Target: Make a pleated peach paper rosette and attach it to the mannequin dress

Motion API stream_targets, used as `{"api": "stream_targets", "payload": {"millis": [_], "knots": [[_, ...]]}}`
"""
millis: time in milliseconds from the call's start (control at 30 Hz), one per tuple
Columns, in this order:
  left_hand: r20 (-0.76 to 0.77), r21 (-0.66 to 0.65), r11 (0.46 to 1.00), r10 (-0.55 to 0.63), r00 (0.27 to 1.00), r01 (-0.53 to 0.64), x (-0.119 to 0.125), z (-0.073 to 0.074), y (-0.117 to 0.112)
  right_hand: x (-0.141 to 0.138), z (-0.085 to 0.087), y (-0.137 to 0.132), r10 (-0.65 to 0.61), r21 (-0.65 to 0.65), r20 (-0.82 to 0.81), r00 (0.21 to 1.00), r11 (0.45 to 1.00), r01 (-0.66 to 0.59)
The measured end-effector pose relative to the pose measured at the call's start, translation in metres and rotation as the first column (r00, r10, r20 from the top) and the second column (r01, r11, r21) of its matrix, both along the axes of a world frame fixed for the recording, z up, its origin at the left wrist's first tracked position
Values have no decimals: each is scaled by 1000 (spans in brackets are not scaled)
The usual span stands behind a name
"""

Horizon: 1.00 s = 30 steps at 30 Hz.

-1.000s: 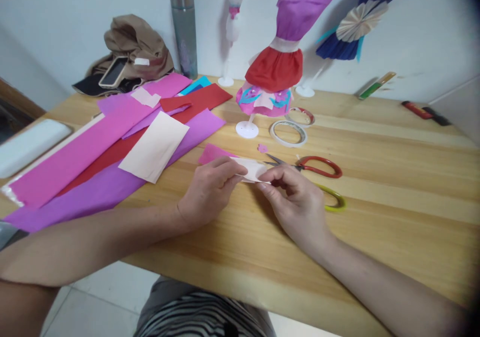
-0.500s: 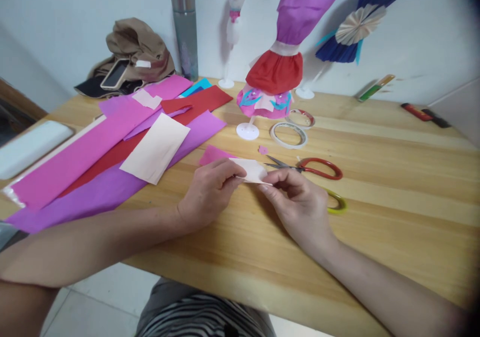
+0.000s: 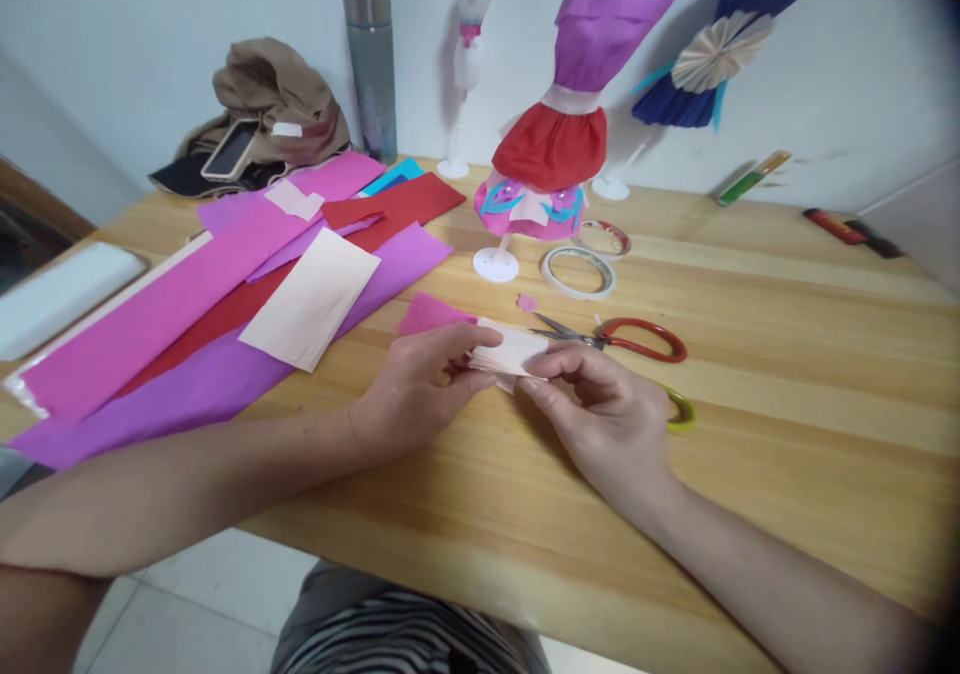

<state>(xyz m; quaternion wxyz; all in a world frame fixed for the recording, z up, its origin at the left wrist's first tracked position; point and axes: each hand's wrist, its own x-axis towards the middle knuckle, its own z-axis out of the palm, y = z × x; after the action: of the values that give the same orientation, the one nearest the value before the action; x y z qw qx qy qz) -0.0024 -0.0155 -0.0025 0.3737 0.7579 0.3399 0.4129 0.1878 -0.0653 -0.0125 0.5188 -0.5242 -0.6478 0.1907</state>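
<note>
A small folded piece of pale pink paper (image 3: 511, 351) is held between both hands just above the wooden table (image 3: 750, 434). My left hand (image 3: 420, 389) pinches its left end with thumb and fingers closed. My right hand (image 3: 607, 414) pinches its right end from the other side. A small magenta paper scrap (image 3: 429, 312) lies just behind my left hand. Red-handled scissors (image 3: 622, 336) lie right behind my right hand, with a yellow-green loop (image 3: 681, 412) showing past my knuckles.
Long sheets of pink, red and purple crepe paper (image 3: 225, 294) cover the table's left half. A doll stand in a paper dress (image 3: 559, 134), two tape rolls (image 3: 579, 271), a metal flask (image 3: 369, 54), a bag with a phone (image 3: 262, 124) and a white case (image 3: 60, 294) stand around.
The pale paper is now gathered into a thicker folded stack between my fingers. Both hands shifted slightly and my right fingers stretched along its edge.
</note>
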Motion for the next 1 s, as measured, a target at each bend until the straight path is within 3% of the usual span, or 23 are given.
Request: {"api": "stream_targets", "payload": {"millis": [167, 500, 800, 1000], "knots": [[-76, -38, 999, -31, 997, 28, 1, 4, -2, -2, 3, -2, 13, 54, 60, 998, 998, -16], [-59, -87, 993, -84, 995, 79, 2, 2, -1, -3, 7, -3, 20, 122, 162, 987, 992, -40], [-42, -29, 999, 26, 999, -28, 1, 3, -3, -3, 6, -4, 16, 144, 178, 984, 989, -42], [-48, 42, 999, 3, 999, -1, -1, 0, -1, -4, 7, -4, -1, 144, 172, 985, 989, -24]]}}
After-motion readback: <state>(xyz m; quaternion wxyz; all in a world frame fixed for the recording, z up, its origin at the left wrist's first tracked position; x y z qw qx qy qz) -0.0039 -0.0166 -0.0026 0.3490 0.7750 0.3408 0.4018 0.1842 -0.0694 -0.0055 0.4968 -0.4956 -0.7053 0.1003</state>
